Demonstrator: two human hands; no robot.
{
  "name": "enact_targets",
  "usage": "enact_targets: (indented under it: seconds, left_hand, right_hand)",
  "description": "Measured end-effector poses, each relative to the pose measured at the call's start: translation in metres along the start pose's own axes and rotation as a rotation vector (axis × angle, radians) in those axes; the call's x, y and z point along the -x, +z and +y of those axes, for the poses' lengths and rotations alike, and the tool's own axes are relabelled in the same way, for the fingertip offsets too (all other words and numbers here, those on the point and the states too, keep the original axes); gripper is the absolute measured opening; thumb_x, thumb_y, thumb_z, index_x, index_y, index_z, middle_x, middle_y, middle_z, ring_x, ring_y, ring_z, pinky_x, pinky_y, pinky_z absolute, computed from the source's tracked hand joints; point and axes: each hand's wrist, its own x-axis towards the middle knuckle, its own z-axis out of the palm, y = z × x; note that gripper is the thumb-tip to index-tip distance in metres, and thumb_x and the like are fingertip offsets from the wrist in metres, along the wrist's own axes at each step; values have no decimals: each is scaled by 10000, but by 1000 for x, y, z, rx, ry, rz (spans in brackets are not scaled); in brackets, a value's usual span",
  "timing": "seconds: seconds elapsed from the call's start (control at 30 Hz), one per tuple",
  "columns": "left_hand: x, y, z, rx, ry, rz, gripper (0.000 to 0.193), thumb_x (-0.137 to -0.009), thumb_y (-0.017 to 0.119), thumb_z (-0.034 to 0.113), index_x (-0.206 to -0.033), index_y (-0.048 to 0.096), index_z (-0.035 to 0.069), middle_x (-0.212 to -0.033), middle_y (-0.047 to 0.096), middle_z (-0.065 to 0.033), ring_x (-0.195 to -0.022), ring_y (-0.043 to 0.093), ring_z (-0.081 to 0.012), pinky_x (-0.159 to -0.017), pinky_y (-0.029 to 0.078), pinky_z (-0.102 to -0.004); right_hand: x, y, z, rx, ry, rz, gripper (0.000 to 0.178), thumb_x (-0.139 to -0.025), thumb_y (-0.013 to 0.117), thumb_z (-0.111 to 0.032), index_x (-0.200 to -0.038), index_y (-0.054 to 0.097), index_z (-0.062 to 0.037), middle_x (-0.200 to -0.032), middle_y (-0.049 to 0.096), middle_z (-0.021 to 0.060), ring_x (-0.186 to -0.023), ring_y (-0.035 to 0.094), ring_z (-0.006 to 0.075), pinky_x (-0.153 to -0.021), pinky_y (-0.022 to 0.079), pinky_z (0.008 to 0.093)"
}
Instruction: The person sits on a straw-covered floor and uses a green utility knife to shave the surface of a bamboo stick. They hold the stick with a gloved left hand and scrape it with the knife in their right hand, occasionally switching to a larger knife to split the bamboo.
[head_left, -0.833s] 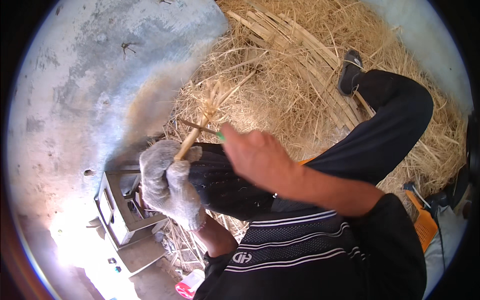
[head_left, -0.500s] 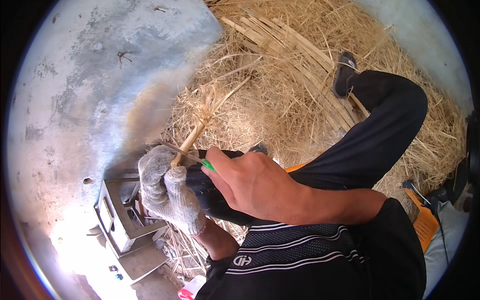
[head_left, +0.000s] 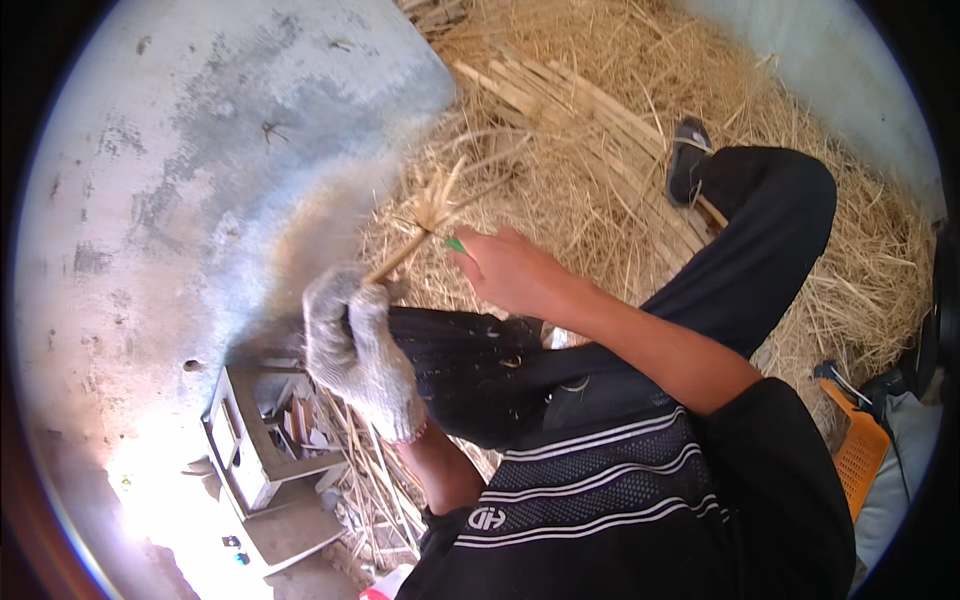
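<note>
My left hand [head_left: 355,345], in a grey-white knitted work glove, is closed around the lower end of a pale, woody stalk [head_left: 398,258]. The stalk slants up and away, and its far end splits into frayed, branching strands. Bare, my right hand [head_left: 515,272] grips a knife with a green handle [head_left: 456,245], just right of the stalk near its frayed part. The knife's blade is hard to make out now; whether it touches the stalk I cannot tell. Beneath both hands is my dark-trousered leg [head_left: 450,350].
Loose straw [head_left: 800,300] and shavings cover the floor, with long split strips [head_left: 620,150] lying across them. A stained wall [head_left: 200,200] rises on the left. Below it stands a small wooden frame-like stool [head_left: 265,445] with scraps inside. An orange plastic piece [head_left: 862,460] is at right.
My right hand has moved up and away along the stalk with the knife, from near the glove to the frayed part. The left hand still holds the stalk, slightly shifted up and right.
</note>
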Motion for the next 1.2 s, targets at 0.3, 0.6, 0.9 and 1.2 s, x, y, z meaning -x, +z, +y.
enact_targets:
  seconds: [0.3, 0.6, 0.9, 1.2]
  left_hand:
    - [13, 7, 2, 35, -10, 50, 97, -790, 714, -49, -872, 683, -6, -917, 673, -87, -870, 618, -169, -809, 503, -310]
    - [19, 6, 5, 32, 71, -73, 57, -828, 709, 4, -868, 669, -3, -863, 672, -96, -791, 628, -166, -731, 520, -303]
    - [16, 12, 3, 83, -13, 24, 74, -803, 732, 5, -858, 685, -10, -892, 681, -86, -814, 627, -155, -731, 503, -285]
    - [16, 4, -3, 43, 47, 25, 121, -778, 774, 45, -861, 702, -5, -879, 685, -66, -770, 595, -141, -715, 479, -288]
  right_hand:
    - [49, -43, -75, -378, -95, -77, 329, -1043, 463, -258, -1183, 506, 37, -624, 627, 187, -528, 648, 332, -489, 498, 453]
    - [47, -9, -18, 8, 30, 105, 212, -1001, 508, -181, -1046, 516, 26, -616, 593, 280, -634, 633, 495, -555, 512, 546]
    - [54, -21, -60, -269, -24, 84, 223, -993, 563, -202, -1074, 514, 0, -568, 567, 269, -572, 612, 475, -522, 488, 537]
    - [60, -30, -77, -184, -146, 63, 174, -973, 556, -124, -1010, 519, 42, -579, 577, 264, -550, 614, 466, -474, 486, 515]
